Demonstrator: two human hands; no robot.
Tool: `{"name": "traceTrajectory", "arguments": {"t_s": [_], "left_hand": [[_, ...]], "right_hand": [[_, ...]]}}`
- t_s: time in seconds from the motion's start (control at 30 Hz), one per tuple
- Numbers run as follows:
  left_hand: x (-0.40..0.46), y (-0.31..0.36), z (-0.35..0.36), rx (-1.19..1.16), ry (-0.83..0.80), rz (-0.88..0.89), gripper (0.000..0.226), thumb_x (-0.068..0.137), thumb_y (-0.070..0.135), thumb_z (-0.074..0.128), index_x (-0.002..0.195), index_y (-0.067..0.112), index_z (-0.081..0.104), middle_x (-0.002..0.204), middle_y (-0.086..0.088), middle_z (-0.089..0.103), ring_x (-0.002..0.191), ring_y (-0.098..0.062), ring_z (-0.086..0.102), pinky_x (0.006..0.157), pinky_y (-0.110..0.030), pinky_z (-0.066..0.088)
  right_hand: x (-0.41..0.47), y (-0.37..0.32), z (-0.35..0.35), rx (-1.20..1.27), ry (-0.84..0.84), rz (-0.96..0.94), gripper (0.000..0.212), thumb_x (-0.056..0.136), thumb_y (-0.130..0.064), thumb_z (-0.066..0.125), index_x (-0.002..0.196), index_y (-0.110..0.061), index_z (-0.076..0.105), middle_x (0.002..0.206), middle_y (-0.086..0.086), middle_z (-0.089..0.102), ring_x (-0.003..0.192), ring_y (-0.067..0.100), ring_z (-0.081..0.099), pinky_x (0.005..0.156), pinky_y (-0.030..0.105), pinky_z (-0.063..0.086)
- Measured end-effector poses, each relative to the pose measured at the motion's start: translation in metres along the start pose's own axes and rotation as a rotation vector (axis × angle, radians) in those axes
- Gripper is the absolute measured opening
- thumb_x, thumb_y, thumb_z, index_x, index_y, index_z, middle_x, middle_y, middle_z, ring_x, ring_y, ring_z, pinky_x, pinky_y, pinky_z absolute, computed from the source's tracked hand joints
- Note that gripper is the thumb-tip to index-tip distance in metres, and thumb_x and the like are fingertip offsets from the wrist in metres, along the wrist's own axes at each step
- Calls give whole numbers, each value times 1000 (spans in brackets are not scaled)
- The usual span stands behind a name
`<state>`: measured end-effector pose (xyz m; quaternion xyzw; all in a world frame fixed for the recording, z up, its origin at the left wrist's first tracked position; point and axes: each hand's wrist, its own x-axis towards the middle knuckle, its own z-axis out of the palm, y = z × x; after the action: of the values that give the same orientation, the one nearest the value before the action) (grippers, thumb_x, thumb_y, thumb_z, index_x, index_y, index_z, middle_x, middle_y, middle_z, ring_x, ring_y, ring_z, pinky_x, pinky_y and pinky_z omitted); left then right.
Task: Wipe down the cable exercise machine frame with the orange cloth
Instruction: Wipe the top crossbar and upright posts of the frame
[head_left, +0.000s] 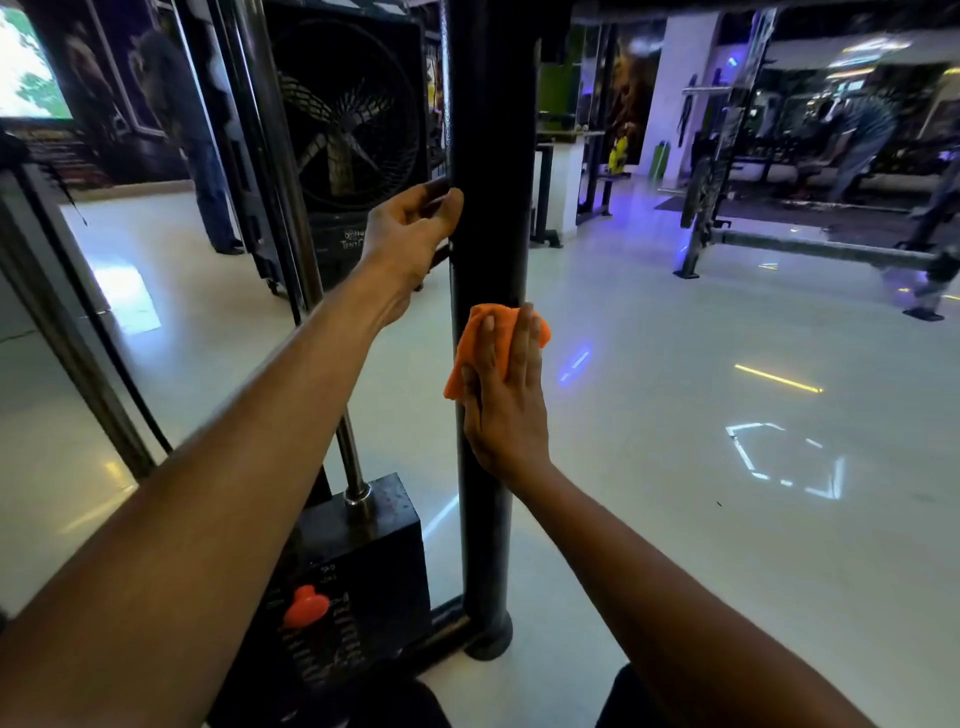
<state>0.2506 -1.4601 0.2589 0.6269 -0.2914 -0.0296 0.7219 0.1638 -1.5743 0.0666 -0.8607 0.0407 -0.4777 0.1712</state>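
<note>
Head view, frame centre: right hand (506, 400) flat, pressing orange cloth (480, 343) on black post (488, 234); left hand (415, 234) loosely curled beside post, grip unclear. Best: firm full-length strokes, wrap cloth round post.
</note>
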Motion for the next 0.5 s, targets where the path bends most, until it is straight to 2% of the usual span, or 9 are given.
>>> {"name": "traceTrajectory", "arguments": {"t_s": [0.13, 0.3, 0.4, 0.5], "left_hand": [[-3, -17, -1, -6, 9, 2, 37, 103, 32, 73, 138, 21, 69, 122, 2, 79, 115, -16, 76, 102, -44, 62], [-3, -20, -1, 31, 10, 26, 36, 104, 34, 69, 137, 21, 68, 123, 3, 79, 114, -14, 76, 98, -40, 63], [-6, -23, 0, 14, -4, 24, 39, 104, 36, 68, 138, 16, 68, 123, 1, 78, 116, -15, 74, 100, -39, 63], [-7, -25, 0, -1, -12, 26, 41, 104, 39, 68, 137, 15, 69, 122, 0, 78, 117, -16, 74, 98, -36, 63]], "right_hand": [[21, -14, -8, 24, 35, 22, 72, 117, -33, 46, 174, -16, 7, 180, 20, -13, 167, 39, -12, 131, 67, 16], [46, -19, -6, 51, 126, 27, 74, 116, -30, 50, 173, -14, 5, 180, 23, -7, 168, 40, -7, 132, 63, 19], [4, 4, 10, -9, 50, -24, 72, 115, -29, 53, 172, -17, 11, 179, 25, -5, 167, 45, -7, 128, 66, 25], [-32, 18, 15, -32, -49, 6, 72, 116, -33, 50, 174, -22, 9, 180, 20, -10, 167, 42, -8, 128, 68, 23]]}}
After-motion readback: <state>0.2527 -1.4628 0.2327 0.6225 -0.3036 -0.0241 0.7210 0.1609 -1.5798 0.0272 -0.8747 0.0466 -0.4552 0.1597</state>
